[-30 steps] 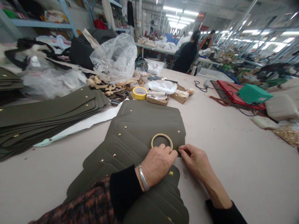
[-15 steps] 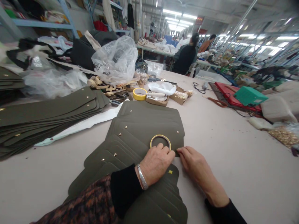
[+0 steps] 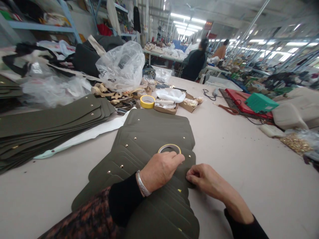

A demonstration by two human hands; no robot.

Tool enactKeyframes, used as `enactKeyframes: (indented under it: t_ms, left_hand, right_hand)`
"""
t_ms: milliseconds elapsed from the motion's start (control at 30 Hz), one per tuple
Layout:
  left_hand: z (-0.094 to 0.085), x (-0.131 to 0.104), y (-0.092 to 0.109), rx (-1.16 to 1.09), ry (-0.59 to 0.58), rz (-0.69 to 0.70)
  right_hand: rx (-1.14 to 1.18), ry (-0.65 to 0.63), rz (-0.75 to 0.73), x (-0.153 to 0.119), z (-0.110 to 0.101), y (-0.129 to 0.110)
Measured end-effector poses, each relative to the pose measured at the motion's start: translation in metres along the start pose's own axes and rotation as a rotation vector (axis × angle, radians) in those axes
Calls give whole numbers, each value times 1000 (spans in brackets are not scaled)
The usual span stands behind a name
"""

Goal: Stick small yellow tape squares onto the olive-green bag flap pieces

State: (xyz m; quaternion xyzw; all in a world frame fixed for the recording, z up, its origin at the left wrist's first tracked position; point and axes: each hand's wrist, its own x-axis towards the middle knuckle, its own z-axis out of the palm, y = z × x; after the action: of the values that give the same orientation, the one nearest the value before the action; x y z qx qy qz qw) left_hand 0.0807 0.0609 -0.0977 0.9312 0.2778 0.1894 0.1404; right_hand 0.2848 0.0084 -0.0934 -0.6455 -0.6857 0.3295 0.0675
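Overlapping dark olive panels (image 3: 159, 126) with rounded corners and small gold studs lie fanned out on the table in front of me. My left hand (image 3: 159, 169) is closed on a thin roll of yellow tape (image 3: 169, 145) and rests over the panels. At their right edge, my right hand (image 3: 210, 181) pinches the border of one panel, with thumb and fingers together. A gold stud (image 3: 189, 156) shows just above those fingers. Small yellow tape pieces (image 3: 179, 190) mark some of the lower panels.
Another stack of olive panels (image 3: 50, 122) lies left, beside a white strip (image 3: 87, 134). Farther back are a thicker yellow tape roll (image 3: 147, 102), small boxes of hardware (image 3: 165, 108) and plastic bags (image 3: 122, 66). A green box (image 3: 260, 102) stands at right. A person (image 3: 195, 63) sits beyond.
My right hand has come toward me along the panel edge, and a stud by that edge now shows. My left hand has shifted slightly left, still with the tape.
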Motion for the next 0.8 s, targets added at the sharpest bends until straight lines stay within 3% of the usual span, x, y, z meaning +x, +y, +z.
enactKeyframes:
  t_ms: [67, 233, 333, 433, 667, 800]
  left_hand:
    - [0, -1, -4, -93, 65, 33]
    - [4, -1, -5, -170, 141, 82]
    - [6, -1, -1, -166, 154, 65]
    - [6, -1, 2, -185, 128, 59]
    - [3, -2, 1, -192, 4, 31]
    - [7, -1, 0, -134, 11, -3]
  right_hand:
    - [78, 27, -55, -8, 2, -2]
    - [183, 587, -307, -11, 9, -7]
    - [86, 623, -508, -7, 13, -13]
    - [-1, 652, -594, -3, 16, -18]
    - [-141, 787, -586, 1, 28, -17]
    - [-146, 813, -555, -1, 32, -20]
